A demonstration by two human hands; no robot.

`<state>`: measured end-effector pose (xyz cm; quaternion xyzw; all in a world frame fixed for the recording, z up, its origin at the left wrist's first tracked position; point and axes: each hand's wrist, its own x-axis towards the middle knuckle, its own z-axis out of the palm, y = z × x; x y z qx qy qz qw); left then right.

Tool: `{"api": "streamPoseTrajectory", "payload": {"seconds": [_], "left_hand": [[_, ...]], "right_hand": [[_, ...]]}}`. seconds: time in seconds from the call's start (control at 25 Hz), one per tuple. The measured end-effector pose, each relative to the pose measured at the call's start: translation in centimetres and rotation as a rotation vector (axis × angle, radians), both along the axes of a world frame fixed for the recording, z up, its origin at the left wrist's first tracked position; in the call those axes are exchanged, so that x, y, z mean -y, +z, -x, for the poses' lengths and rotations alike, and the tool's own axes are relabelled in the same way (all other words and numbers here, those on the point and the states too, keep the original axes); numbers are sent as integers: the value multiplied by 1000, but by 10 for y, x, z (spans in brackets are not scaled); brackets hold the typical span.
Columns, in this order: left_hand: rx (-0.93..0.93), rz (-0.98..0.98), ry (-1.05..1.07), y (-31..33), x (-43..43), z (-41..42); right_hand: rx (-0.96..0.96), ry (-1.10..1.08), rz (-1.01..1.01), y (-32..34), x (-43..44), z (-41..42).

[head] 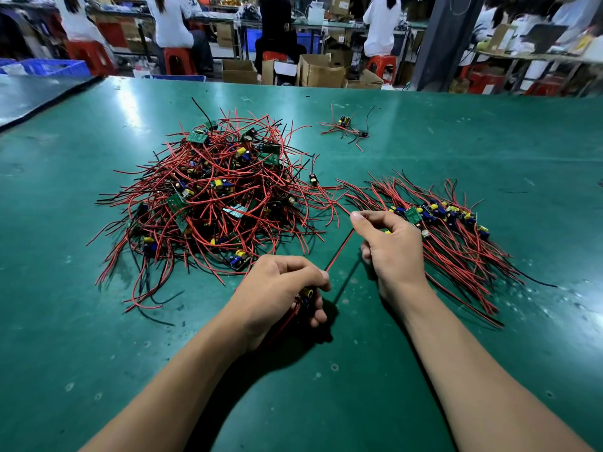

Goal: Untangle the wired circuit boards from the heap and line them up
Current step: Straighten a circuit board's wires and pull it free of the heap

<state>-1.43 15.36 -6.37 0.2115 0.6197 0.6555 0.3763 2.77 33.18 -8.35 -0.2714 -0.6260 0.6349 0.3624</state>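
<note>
Step in hand: one unit appears freed from the heap and is being straightened for placing; judged, not seen.
Left hand [277,288]: fingers curled round the held board [306,293], a small board with a yellow-topped, blue-sleeved capacitor showing between fingers and thumb.
Right hand [391,246]: fingers curled, thumb pressed to forefinger, pinching the far end of the red wire [341,249]; a yellow component shows inside the curl, and whether it is gripped cannot be told.
Red wire: thin, insulated, drawn nearly straight, running diagonally from the left hand up and right to the right hand, clear of the tabletop [326,386].
Heap [212,190]: ahead and left of the left hand; a loose mound of red and black leads with green boards at all angles.
Row [456,230]: just beside the right hand, on its right; boards form a band across the middle, leads fanning from far-left to near-right.
Governing relation: the row lies to the right of both hands, the right hand being nearer; the wire's long axis already roughly matches the row's leads, so a sideways carry should suffice.
Small cluster [346,127]: a few wired boards, well apart, beyond the row.
Tabletop surface: green mat, smooth, glossy, scuffed.
Risk: loose leads at the heap's edge may snag.
</note>
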Motion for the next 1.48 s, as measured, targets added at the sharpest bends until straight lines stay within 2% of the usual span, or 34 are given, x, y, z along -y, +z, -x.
{"api": "streamPoseTrajectory", "payload": {"seconds": [0.32, 0.48, 0.6, 0.76, 0.96, 1.0, 1.08, 1.16, 1.28, 1.36, 1.48], "left_hand": [[45, -23, 24, -2, 0, 0], [172, -63, 117, -1, -7, 5], [216, -45, 89, -2, -8, 10], [221, -51, 59, -6, -9, 13], [172, -62, 3, -11, -8, 15], [172, -60, -4, -11, -8, 15], [167, -57, -3, -11, -8, 15], [160, -60, 8, -10, -10, 14], [144, -57, 25, -9, -9, 13], [125, -41, 32, -8, -9, 12], [102, -27, 38, -8, -8, 11]], "right_hand": [[-88, 37, 202, 7, 1, -3], [0, 59, 171, 7, -1, -5], [20, 82, 134, 7, 3, -4], [93, 162, -9, 11, 13, -5], [421, 474, -422, 17, 26, -13], [453, 502, -463, 18, 26, -14], [445, 512, -417, 20, 22, -15], [409, 465, -325, 21, 15, -16], [383, 266, -326, 22, -3, -16], [408, 54, -418, 23, -17, -20], [524, -232, -666, 22, -31, -28]]}}
